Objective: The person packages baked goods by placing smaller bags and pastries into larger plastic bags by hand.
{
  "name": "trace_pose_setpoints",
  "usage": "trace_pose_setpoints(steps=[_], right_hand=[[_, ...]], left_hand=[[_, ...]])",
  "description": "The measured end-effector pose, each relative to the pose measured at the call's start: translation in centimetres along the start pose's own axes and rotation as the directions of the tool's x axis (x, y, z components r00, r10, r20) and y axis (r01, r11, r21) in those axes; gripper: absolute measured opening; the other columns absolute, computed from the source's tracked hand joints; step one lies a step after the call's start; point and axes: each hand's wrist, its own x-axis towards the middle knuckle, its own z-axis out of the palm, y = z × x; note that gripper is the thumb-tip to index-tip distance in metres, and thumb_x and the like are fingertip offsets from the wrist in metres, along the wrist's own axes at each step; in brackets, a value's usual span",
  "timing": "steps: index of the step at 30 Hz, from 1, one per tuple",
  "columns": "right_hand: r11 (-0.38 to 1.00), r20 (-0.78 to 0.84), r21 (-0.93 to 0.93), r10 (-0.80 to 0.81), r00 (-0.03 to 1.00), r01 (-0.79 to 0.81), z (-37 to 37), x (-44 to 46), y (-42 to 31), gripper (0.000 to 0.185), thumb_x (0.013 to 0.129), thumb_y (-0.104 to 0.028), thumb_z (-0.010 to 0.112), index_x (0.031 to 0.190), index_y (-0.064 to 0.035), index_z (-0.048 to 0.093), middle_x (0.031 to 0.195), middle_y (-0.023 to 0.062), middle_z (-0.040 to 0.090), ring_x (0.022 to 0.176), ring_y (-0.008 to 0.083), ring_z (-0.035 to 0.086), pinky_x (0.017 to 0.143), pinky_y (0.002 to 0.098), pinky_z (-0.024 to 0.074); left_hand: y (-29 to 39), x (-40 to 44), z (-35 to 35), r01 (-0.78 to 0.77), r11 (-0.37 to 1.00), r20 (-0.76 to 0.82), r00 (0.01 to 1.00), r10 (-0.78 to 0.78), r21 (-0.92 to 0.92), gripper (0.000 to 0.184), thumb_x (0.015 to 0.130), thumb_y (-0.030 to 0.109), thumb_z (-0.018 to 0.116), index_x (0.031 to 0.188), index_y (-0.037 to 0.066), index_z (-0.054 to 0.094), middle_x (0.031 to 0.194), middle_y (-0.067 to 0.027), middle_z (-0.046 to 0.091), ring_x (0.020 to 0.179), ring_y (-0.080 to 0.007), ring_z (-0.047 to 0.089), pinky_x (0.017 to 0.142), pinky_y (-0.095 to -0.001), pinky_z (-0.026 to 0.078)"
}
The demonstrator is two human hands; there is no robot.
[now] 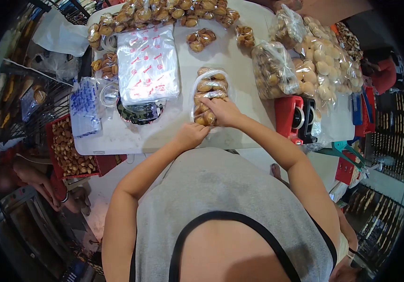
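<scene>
A clear plastic bag of brown baked pieces (211, 84) lies lengthwise on the white table (239, 136), in front of my body. My right hand (223, 112) rests on the bag's lower right part, its fingers bent over the plastic. At the bag's near end, my left hand (192, 135) has its fingers pressed together on the plastic edge. Left of the bag is a stack of flat clear bags with red print (148, 66). Two small filled bags, one (201, 39) and another (245, 36), lie beyond it.
Filled bags (164, 11) line the far edge. Larger bags of round buns (322, 61) and a red tape dispenser (288, 117) stand at the right. A patterned camouflage item (141, 112) and a red crate of baked pieces (72, 150) are at the left. Other people sit nearby.
</scene>
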Motion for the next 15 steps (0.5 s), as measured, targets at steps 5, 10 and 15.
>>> trace_pose_setpoints(steps=[5,10,15], right_hand=[[0.965,-0.111,-0.262,-0.049,0.993,0.018,1.9,0.5,-0.8,0.064,0.065,-0.023,0.064,0.122,-0.0177,0.034,0.090,0.0104,0.051,0.087,0.0280,0.048,0.074,0.0400,0.0322],[0.948,-0.268,-0.003,-0.307,0.913,0.318,-0.8,0.3,1.1,0.061,0.060,-0.024,0.069,0.114,-0.0163,0.042,0.089,0.0105,0.051,0.084,0.0307,0.049,0.071,0.0391,0.0387],[0.991,0.067,0.060,-0.125,0.990,0.121,-0.3,1.1,0.4,0.053,0.059,-0.023,0.070,0.105,-0.0163,0.046,0.093,0.0126,0.052,0.084,0.0299,0.052,0.068,0.0378,0.0424]], left_hand=[[0.3,1.0,-0.4,-0.151,0.988,-0.206,0.966,0.154,0.028,0.006,0.073,0.011,0.054,0.076,0.006,0.052,0.061,-0.0028,0.048,0.059,-0.0164,0.052,0.050,-0.0275,0.042],[0.3,1.6,-1.4,0.069,0.967,-0.158,0.981,-0.110,-0.244,0.009,0.073,0.015,0.057,0.077,0.007,0.056,0.063,-0.0022,0.050,0.059,-0.0206,0.052,0.053,-0.0321,0.043],[0.2,2.8,-4.2,0.187,0.901,0.182,0.975,-0.124,-0.390,0.026,0.075,0.019,0.058,0.097,0.008,0.055,0.089,-0.0075,0.053,0.086,-0.0255,0.051,0.075,-0.0348,0.041]])
